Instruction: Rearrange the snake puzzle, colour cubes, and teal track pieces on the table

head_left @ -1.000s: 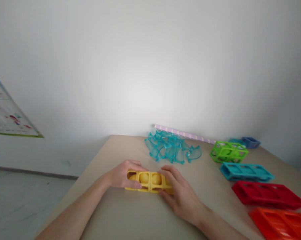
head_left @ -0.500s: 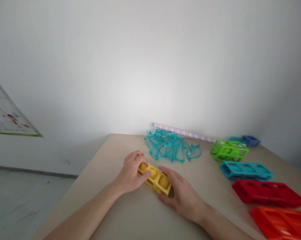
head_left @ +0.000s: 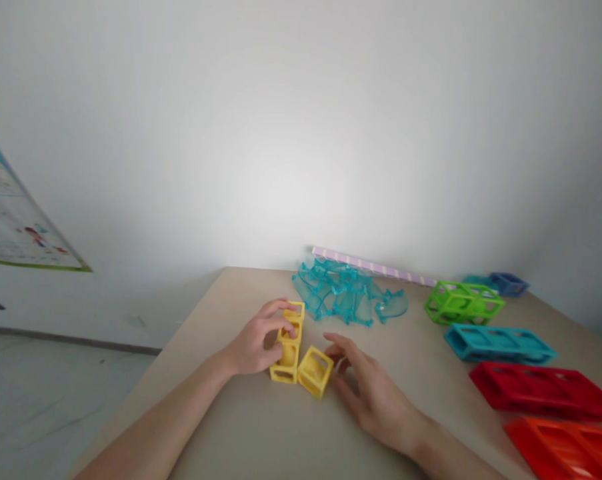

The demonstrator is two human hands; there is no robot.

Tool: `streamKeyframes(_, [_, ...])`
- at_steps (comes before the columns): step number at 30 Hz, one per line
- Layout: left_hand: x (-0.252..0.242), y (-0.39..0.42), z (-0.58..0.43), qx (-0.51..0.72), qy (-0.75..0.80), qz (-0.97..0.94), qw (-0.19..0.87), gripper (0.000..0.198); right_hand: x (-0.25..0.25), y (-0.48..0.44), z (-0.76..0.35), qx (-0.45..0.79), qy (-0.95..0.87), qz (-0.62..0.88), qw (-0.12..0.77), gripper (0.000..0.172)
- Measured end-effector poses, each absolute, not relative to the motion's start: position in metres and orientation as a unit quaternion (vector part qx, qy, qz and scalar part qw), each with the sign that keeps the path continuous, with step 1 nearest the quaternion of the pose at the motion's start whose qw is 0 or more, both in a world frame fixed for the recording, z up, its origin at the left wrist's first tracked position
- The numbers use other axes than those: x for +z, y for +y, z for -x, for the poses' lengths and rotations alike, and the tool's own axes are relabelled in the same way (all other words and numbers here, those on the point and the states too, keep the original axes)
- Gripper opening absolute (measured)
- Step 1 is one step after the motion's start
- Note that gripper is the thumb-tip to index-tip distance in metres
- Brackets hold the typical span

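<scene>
A yellow open-frame block piece [head_left: 289, 343] stands upright on the beige table [head_left: 241, 427], and my left hand [head_left: 257, 340] is closed around it from the left. A single yellow cube frame [head_left: 315, 371] lies tilted on the table just right of the upright piece. My right hand [head_left: 365, 387] rests beside that cube with its fingers loosely spread, touching or nearly touching its right side.
A heap of clear teal curved pieces [head_left: 348, 299] lies behind the hands. Green [head_left: 463, 303], teal [head_left: 498, 343], red [head_left: 543, 390] and orange [head_left: 565, 443] long frames line the right side. A lilac strip [head_left: 371, 267] lies along the wall. The table's left edge is close.
The long yellow frame that lay flat under both hands has been turned up on end. One cube now lies apart from it, and my right hand has let go.
</scene>
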State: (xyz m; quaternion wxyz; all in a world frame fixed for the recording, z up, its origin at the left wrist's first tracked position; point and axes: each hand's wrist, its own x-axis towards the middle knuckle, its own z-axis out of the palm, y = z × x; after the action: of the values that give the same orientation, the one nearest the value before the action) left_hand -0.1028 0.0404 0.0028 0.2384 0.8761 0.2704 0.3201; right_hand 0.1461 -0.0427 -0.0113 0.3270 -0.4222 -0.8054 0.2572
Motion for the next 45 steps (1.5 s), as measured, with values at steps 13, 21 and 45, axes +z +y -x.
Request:
streamKeyframes(13, [0.002,0.041,0.102,0.326,0.282,-0.874,0.226,0.013,0.006,-0.064,-0.125,0.238,-0.766,0.533,0.269,0.026])
streamKeyframes(21, [0.003,0.041,0.102,0.321,0.254,-0.875,0.257,0.009,-0.002,-0.054,-0.13,0.183,-0.743,0.571,0.297,0.032])
streamKeyframes(45, [0.013,0.028,0.093,0.295,0.218,-0.879,0.303,0.008,0.005,-0.058,-0.133,0.164,-0.758,0.552,0.306,0.035])
